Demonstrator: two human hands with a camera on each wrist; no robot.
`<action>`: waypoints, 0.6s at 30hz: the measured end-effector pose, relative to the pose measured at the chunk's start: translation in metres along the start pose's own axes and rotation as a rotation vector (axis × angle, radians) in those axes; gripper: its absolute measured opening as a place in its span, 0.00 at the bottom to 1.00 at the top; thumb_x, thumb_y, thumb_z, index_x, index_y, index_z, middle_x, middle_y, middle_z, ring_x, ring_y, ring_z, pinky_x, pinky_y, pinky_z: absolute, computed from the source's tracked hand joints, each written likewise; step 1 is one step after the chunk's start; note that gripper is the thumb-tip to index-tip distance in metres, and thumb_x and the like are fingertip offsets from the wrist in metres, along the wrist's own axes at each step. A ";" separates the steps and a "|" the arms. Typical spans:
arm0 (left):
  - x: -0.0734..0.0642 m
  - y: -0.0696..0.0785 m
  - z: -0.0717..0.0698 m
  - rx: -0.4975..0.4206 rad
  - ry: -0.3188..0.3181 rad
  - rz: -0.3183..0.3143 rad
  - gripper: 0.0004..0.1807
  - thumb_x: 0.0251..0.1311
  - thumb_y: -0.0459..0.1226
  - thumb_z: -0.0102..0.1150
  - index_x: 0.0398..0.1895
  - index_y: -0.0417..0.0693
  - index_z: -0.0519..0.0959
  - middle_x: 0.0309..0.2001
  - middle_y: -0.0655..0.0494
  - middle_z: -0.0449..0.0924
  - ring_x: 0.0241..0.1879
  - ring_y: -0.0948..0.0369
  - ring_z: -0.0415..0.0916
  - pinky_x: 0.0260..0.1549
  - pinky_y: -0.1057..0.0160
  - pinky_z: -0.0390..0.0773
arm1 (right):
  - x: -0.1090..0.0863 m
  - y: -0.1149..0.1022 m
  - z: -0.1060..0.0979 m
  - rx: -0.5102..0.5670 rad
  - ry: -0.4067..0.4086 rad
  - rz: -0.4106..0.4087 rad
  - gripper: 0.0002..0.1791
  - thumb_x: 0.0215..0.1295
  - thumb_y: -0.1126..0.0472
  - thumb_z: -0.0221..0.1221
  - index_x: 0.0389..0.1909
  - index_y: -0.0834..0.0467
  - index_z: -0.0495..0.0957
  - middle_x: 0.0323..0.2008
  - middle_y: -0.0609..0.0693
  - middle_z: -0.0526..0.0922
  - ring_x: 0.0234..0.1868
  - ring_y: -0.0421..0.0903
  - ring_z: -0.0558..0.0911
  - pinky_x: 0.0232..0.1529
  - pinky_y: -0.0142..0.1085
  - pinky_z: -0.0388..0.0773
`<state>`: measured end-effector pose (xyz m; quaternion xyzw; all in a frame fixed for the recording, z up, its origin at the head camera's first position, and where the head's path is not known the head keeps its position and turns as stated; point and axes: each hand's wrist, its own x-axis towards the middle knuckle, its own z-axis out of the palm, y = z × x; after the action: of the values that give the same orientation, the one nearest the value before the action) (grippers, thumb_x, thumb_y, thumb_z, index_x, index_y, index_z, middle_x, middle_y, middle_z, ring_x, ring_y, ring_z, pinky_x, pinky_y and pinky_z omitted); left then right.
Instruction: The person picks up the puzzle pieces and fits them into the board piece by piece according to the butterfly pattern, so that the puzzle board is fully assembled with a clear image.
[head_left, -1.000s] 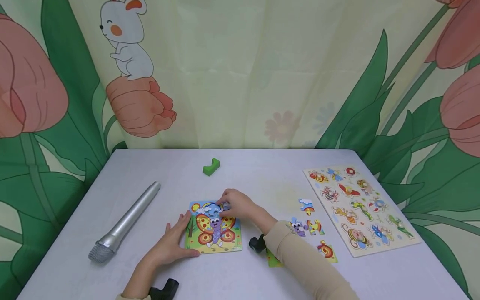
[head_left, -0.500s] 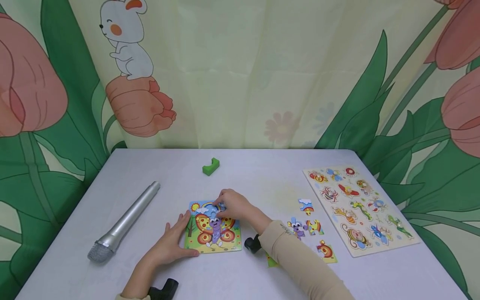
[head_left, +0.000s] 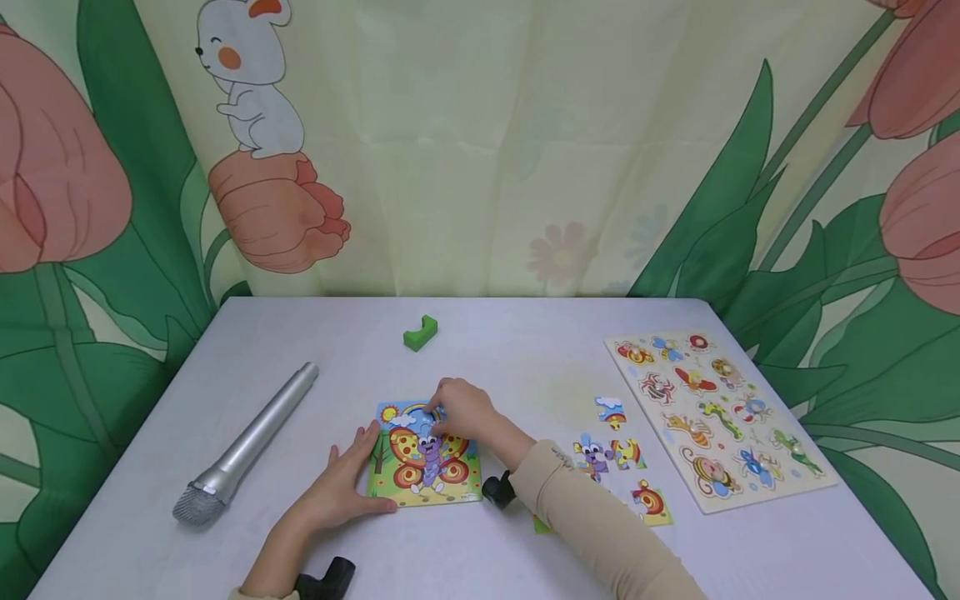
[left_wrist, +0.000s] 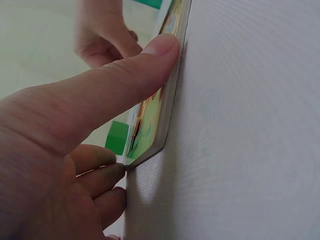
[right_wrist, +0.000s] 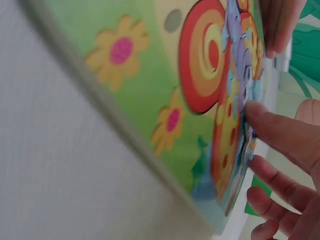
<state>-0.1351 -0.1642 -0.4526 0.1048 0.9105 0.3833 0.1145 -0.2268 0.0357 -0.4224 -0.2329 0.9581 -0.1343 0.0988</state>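
Observation:
A square butterfly jigsaw puzzle board [head_left: 405,495] lies flat on the table in front of me. My left hand [head_left: 341,485] steadies its near left corner, thumb against the near edge and fairly straight fingers along the left side. At the board's upper right, my right hand [head_left: 471,413] pinches a small puzzle piece [right_wrist: 248,140] between thumb and finger, low against the picture; most of that piece is hidden. Loose pieces lie right of the board: a rainbow piece [head_left: 611,412], a purple butterfly-head piece [head_left: 592,456], a yellow wing piece [head_left: 628,454] and an orange-ringed piece [head_left: 651,503].
A silver microphone [head_left: 247,446] lies at the left. Behind the board sits a green block [head_left: 421,333]. A large insect-picture board [head_left: 720,417] lies at the right. The right sleeve [head_left: 592,517] partly covers a green piece [head_left: 541,526].
The right hand and forearm have shifted slightly left while its fingers stay at the board's upper right. The left hand stays at the corner. The loose pieces have not moved.

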 end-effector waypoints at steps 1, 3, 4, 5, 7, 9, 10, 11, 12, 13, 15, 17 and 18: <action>0.000 0.000 0.000 0.000 -0.002 -0.001 0.63 0.32 0.51 0.74 0.70 0.37 0.47 0.69 0.39 0.45 0.69 0.45 0.37 0.63 0.40 0.28 | 0.000 0.000 0.000 0.004 0.000 0.007 0.18 0.47 0.49 0.68 0.41 0.49 0.84 0.36 0.43 0.76 0.33 0.38 0.71 0.29 0.26 0.70; 0.000 0.000 0.000 -0.001 -0.006 -0.004 0.63 0.33 0.51 0.74 0.70 0.37 0.47 0.69 0.40 0.45 0.69 0.45 0.37 0.63 0.40 0.28 | 0.000 0.000 0.001 0.018 -0.001 0.019 0.18 0.47 0.49 0.68 0.41 0.48 0.84 0.33 0.42 0.75 0.32 0.37 0.70 0.28 0.26 0.69; 0.000 0.000 0.000 -0.001 -0.008 -0.004 0.63 0.33 0.51 0.74 0.70 0.38 0.47 0.69 0.40 0.45 0.69 0.46 0.37 0.63 0.41 0.28 | 0.000 0.001 0.001 0.026 -0.001 0.022 0.19 0.47 0.49 0.68 0.42 0.48 0.84 0.32 0.42 0.75 0.31 0.37 0.70 0.28 0.26 0.68; 0.000 0.000 0.000 -0.002 -0.009 -0.005 0.63 0.33 0.51 0.74 0.70 0.38 0.46 0.69 0.40 0.45 0.69 0.46 0.37 0.63 0.41 0.28 | 0.000 0.001 0.002 0.032 -0.001 0.024 0.19 0.47 0.49 0.68 0.42 0.48 0.84 0.31 0.42 0.74 0.30 0.37 0.70 0.27 0.26 0.68; 0.000 0.000 -0.001 -0.006 -0.008 -0.005 0.63 0.33 0.51 0.74 0.70 0.38 0.47 0.69 0.40 0.45 0.69 0.46 0.37 0.63 0.41 0.28 | 0.000 0.001 0.002 0.043 0.002 0.017 0.18 0.48 0.49 0.68 0.42 0.49 0.84 0.30 0.42 0.74 0.30 0.38 0.69 0.27 0.26 0.67; 0.000 0.000 -0.002 -0.008 -0.002 -0.003 0.63 0.32 0.51 0.74 0.70 0.38 0.47 0.69 0.39 0.45 0.69 0.45 0.37 0.63 0.41 0.28 | 0.000 0.001 0.002 0.049 0.004 0.008 0.18 0.48 0.50 0.68 0.43 0.49 0.84 0.30 0.43 0.74 0.30 0.38 0.69 0.27 0.26 0.67; 0.000 0.000 -0.002 -0.009 0.000 -0.001 0.64 0.32 0.51 0.74 0.70 0.38 0.47 0.69 0.39 0.45 0.69 0.45 0.37 0.63 0.41 0.27 | 0.000 0.000 0.002 0.053 0.003 0.005 0.18 0.49 0.50 0.67 0.43 0.49 0.84 0.31 0.43 0.74 0.30 0.38 0.69 0.28 0.27 0.68; 0.000 0.000 -0.002 -0.010 0.000 -0.001 0.64 0.32 0.51 0.74 0.70 0.38 0.46 0.69 0.39 0.45 0.69 0.45 0.37 0.63 0.41 0.27 | 0.000 0.000 0.002 0.055 -0.001 0.001 0.18 0.49 0.50 0.67 0.43 0.49 0.83 0.31 0.43 0.74 0.30 0.38 0.69 0.28 0.26 0.68; 0.000 -0.001 -0.002 -0.010 0.000 0.000 0.64 0.32 0.51 0.74 0.70 0.37 0.46 0.69 0.39 0.45 0.69 0.45 0.37 0.63 0.41 0.27 | 0.000 0.000 0.002 0.059 -0.007 -0.001 0.19 0.49 0.50 0.67 0.43 0.49 0.83 0.31 0.43 0.74 0.30 0.38 0.69 0.29 0.26 0.68; 0.000 -0.001 -0.001 -0.009 -0.003 0.000 0.64 0.32 0.51 0.74 0.70 0.37 0.46 0.69 0.39 0.45 0.69 0.45 0.37 0.63 0.41 0.27 | 0.000 0.001 0.002 0.064 -0.015 -0.003 0.19 0.49 0.50 0.67 0.44 0.49 0.83 0.32 0.43 0.74 0.30 0.38 0.69 0.29 0.26 0.69; 0.000 -0.002 -0.001 -0.010 -0.007 0.003 0.64 0.32 0.52 0.74 0.70 0.37 0.46 0.69 0.39 0.45 0.69 0.46 0.37 0.63 0.41 0.27 | -0.001 0.002 0.002 0.068 -0.029 -0.014 0.19 0.50 0.50 0.67 0.45 0.49 0.82 0.32 0.43 0.74 0.31 0.38 0.70 0.30 0.26 0.69; 0.000 -0.003 0.000 -0.012 -0.007 0.008 0.64 0.32 0.52 0.74 0.70 0.37 0.46 0.69 0.38 0.45 0.69 0.46 0.36 0.62 0.41 0.27 | -0.002 0.005 0.002 0.078 -0.038 -0.041 0.20 0.51 0.50 0.66 0.46 0.49 0.82 0.34 0.44 0.74 0.32 0.37 0.70 0.32 0.27 0.70; -0.001 -0.003 0.000 -0.012 -0.005 0.011 0.64 0.32 0.52 0.74 0.70 0.37 0.46 0.69 0.38 0.45 0.69 0.46 0.36 0.62 0.40 0.27 | -0.003 0.006 0.001 0.082 -0.039 -0.057 0.20 0.51 0.50 0.66 0.47 0.49 0.81 0.34 0.44 0.74 0.32 0.37 0.70 0.33 0.27 0.70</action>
<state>-0.1348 -0.1663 -0.4545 0.1102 0.9072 0.3892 0.1154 -0.2265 0.0420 -0.4253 -0.2584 0.9427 -0.1716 0.1233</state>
